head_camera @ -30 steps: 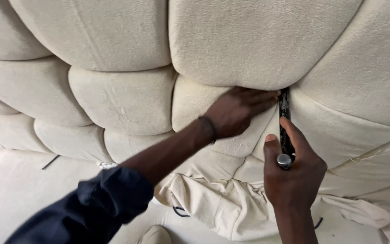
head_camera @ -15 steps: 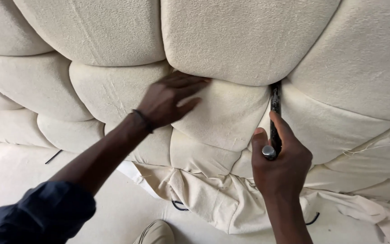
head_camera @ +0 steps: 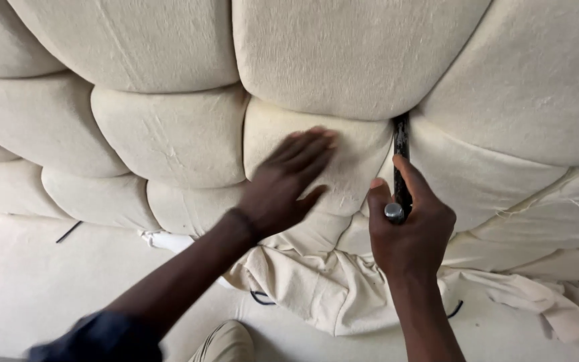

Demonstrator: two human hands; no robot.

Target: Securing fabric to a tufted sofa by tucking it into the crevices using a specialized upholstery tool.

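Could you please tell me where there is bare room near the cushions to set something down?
The pale floor at lower left, bordered by the tufted cushions and left sleeve, is open. It is crowded around the loose fabric, the left hand and the right hand gripping the dark tool.

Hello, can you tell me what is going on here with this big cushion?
A person is working on a large cream padded cushion made of puffy sections. The left hand lies flat on one section, fingers spread. The right hand grips a dark tool with a metal end, its tip pushed into the seam between two sections. Below the hands, loose cream fabric hangs in folds onto the pale floor.
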